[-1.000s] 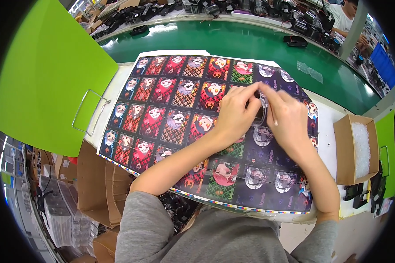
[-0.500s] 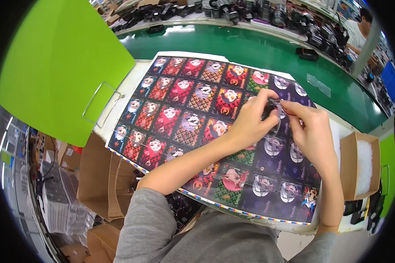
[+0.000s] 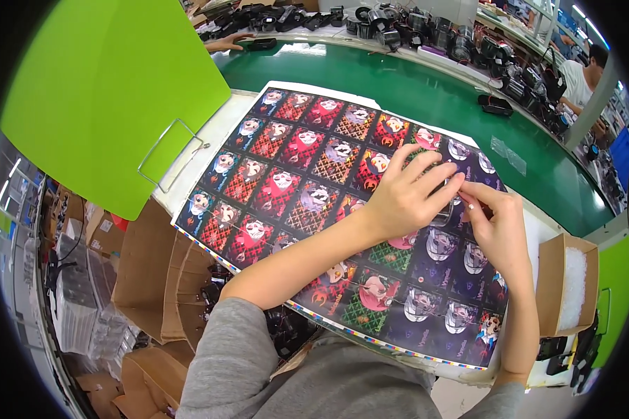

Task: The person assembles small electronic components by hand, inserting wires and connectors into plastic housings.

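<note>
A large printed sheet (image 3: 307, 143) with rows of cartoon-character cards lies across the worktable under both hands. Over its right half, my left hand (image 3: 412, 192) curves palm-down, thumb and fingers closing around a small dark piece with a shiny edge (image 3: 443, 214). Most of that piece is hidden by the fingers, so its kind is unclear. My right hand (image 3: 497, 222) meets it from the right, thumb and forefinger pinched together beside the left fingertips. Whatever sits in that pinch is too small to make out.
A green conveyor belt (image 3: 398, 87) runs behind the table, carrying a black part (image 3: 495, 105) and a clear plastic bag (image 3: 509, 155). Black devices (image 3: 381, 26) crowd the far shelf. A carton of whitish pieces (image 3: 548, 297) stands right; a green panel (image 3: 108, 105) and open cardboard boxes (image 3: 147, 279) left.
My left hand has turned more palm-down, its fingers straighter and covering more of the dark piece. My right hand stays close beside it. Another person's hand has appeared by the belt, far left.
</note>
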Tool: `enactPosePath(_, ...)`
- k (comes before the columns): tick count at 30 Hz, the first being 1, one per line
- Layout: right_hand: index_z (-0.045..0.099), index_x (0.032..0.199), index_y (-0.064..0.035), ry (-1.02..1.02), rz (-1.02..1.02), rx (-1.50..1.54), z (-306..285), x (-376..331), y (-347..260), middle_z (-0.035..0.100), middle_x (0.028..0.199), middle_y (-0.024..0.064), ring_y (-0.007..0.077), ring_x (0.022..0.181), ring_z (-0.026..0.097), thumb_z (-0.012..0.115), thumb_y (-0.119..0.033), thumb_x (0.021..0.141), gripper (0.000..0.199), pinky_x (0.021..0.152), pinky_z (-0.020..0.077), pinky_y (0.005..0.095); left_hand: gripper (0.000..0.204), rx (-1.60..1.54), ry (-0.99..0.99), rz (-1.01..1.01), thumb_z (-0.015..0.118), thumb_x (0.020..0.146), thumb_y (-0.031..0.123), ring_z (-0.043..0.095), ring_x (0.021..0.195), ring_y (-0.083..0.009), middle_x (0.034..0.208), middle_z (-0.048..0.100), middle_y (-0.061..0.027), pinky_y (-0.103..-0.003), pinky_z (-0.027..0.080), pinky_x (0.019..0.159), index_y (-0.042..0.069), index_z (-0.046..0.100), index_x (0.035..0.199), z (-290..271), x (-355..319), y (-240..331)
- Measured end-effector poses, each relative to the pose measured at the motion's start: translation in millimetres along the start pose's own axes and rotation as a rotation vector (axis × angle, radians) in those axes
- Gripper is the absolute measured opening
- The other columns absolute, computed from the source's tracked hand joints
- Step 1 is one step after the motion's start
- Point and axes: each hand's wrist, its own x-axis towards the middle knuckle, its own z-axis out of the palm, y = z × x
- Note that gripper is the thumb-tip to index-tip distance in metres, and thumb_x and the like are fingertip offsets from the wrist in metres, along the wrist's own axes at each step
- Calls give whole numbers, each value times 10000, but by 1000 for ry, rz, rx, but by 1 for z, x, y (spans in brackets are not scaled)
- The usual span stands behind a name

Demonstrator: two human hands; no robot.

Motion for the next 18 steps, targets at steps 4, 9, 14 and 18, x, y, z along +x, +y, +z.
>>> enactPosePath(4, 632, 956, 44, -35, 77, 75, 3, 0, 6, 637, 702, 172, 186, 558, 609, 526, 39, 784, 202, 537, 467, 286, 179, 48, 25, 110, 631, 656, 106, 526, 809, -211, 820, 560, -30, -459, 444, 817, 63, 648, 828, -6, 3, 8)
enactPosePath(9, 632, 970, 42, -106, 156, 127, 0, 3, 6, 632, 660, 126, 138, 557, 600, 498, 32, 797, 219, 525, 462, 266, 124, 125, -14, 143, 613, 667, 134, 535, 871, -198, 877, 569, -29, -489, 422, 846, 73, 616, 775, -2, 6, 9)
enactPosePath(14, 633, 977, 35, -152, 206, 195, 1, 4, 9, 621, 642, 99, 109, 540, 572, 514, 17, 799, 216, 521, 450, 251, 149, 163, -105, 146, 646, 654, 192, 524, 941, -175, 933, 572, -6, -452, 311, 867, 128, 602, 781, -7, 6, 6)
enactPosePath(18, 635, 924, 34, -180, 202, 165, -2, 6, 12, 607, 599, 73, 95, 532, 570, 518, -41, 816, 175, 512, 440, 249, 188, 182, -138, 142, 668, 656, 215, 522, 952, -172, 931, 571, 2, -455, 277, 881, 129, 598, 807, -3, 5, 5)
